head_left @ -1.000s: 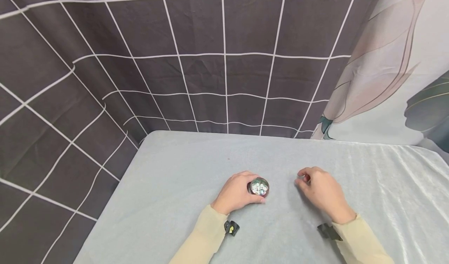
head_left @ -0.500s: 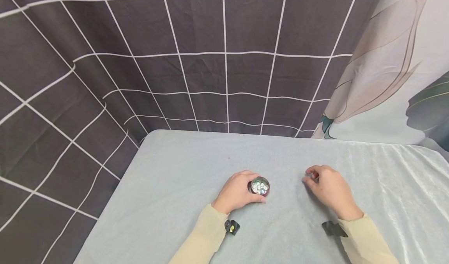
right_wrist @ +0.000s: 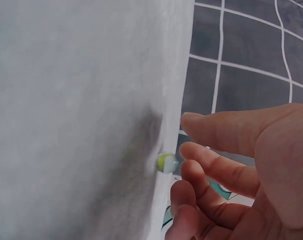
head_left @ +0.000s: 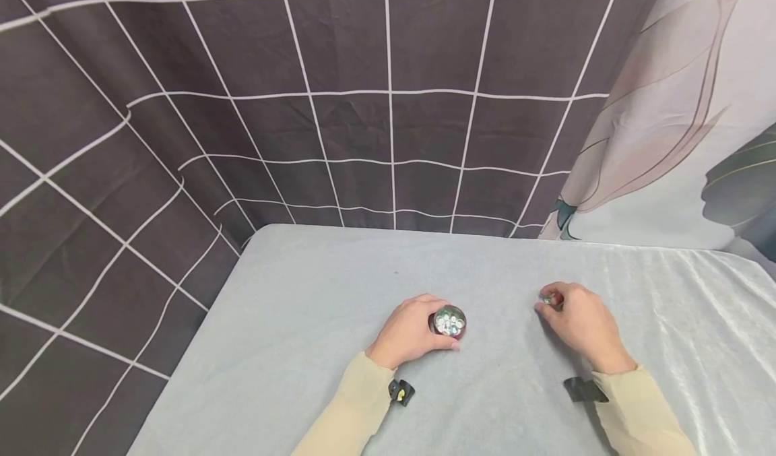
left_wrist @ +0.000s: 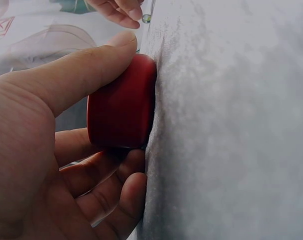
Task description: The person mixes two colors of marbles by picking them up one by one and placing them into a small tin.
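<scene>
My left hand (head_left: 407, 333) grips a small red cup (left_wrist: 124, 102) standing on the cloth, thumb on one side and fingers on the other. Several shiny marbles (head_left: 449, 322) fill the cup's round opening in the head view. To the right, my right hand (head_left: 578, 322) is held low over the cloth with fingers loosely bent. A clear glass marble (right_wrist: 166, 163) with a yellow-green swirl lies on the cloth just off its fingertips. The left wrist view also has this marble (left_wrist: 146, 18) beside the right fingers.
A pale grey velvety cloth (head_left: 291, 294) covers the table. Behind and to the left hangs a dark curtain (head_left: 430, 133) with white grid lines. A pale leaf-patterned curtain (head_left: 655, 139) hangs at the back right.
My right hand has shifted right and slightly away from me, its thumb and fingers parting more. The marble now shows by its fingertips. My left hand and the cup have stayed put.
</scene>
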### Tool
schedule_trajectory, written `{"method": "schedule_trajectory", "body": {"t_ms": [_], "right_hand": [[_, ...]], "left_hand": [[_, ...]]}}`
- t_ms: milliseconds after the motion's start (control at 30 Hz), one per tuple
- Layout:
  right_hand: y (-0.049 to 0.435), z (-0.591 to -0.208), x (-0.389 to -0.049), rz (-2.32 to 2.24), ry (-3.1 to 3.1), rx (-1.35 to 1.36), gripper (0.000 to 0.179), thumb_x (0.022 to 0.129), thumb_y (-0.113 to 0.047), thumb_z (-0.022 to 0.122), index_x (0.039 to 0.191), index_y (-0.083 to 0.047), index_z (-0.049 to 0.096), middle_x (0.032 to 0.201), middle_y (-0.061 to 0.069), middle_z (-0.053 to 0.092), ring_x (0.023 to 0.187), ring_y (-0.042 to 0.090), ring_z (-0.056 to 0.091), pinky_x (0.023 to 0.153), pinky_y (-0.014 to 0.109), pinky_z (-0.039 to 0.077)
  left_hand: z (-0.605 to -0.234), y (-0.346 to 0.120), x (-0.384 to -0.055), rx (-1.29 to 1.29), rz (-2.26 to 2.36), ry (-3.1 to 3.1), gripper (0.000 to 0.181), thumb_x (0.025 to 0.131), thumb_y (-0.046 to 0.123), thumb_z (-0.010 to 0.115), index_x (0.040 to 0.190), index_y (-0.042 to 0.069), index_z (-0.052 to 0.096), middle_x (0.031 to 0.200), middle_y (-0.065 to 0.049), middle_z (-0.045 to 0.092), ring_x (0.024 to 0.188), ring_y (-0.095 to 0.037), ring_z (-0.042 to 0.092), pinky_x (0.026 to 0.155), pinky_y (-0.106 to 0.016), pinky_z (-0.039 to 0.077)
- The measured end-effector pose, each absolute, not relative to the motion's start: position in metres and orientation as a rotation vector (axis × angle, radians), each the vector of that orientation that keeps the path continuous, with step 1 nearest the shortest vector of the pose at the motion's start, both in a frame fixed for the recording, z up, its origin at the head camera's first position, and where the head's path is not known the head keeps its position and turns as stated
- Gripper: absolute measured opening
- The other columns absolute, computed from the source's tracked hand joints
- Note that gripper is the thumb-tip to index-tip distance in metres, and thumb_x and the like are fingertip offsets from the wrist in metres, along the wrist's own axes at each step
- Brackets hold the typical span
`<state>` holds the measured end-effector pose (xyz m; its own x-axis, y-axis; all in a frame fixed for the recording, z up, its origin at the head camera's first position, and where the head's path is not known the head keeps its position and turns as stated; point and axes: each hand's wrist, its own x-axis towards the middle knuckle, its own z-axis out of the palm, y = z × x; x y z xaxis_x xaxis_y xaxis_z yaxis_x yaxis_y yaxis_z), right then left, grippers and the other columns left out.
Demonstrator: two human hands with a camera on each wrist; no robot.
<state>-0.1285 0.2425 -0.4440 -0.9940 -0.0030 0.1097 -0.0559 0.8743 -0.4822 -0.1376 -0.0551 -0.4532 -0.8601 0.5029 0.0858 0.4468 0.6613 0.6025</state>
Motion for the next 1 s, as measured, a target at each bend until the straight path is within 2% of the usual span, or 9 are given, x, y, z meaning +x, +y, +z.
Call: {"method": "schedule_trajectory", "body": {"t_ms": [667,1000], "right_hand": [[0.254,-0.447,-0.133,0.757,-3.006,-0.004,0.025,0.087,-0.018,0.073,0.1,0.003,0.07,0.078,0.004,0.059,0.065,0.017,0.048,0.054,0.033,0.037],[0.255,-0.448,-0.132,0.732,-2.995,0.002,0.015,0.088,-0.017,0.072,0.09,-0.002,0.069,0.075,0.002,0.058,0.064,0.017,0.049,0.055,0.034,0.038]], "left_hand": [[-0.454,-0.056,-0.137,0.79,1.0,2.776,0.057,0.074,0.04,0.089,0.123,0.017,0.072,0.124,0.005,0.068,0.113,-0.01,0.062,0.098,-0.026,0.047],[-0.453,-0.056,-0.137,0.802,1.003,2.774,0.057,0.074,0.04,0.089,0.123,0.016,0.072,0.123,0.004,0.068,0.112,-0.011,0.062,0.098,-0.026,0.048]]}}
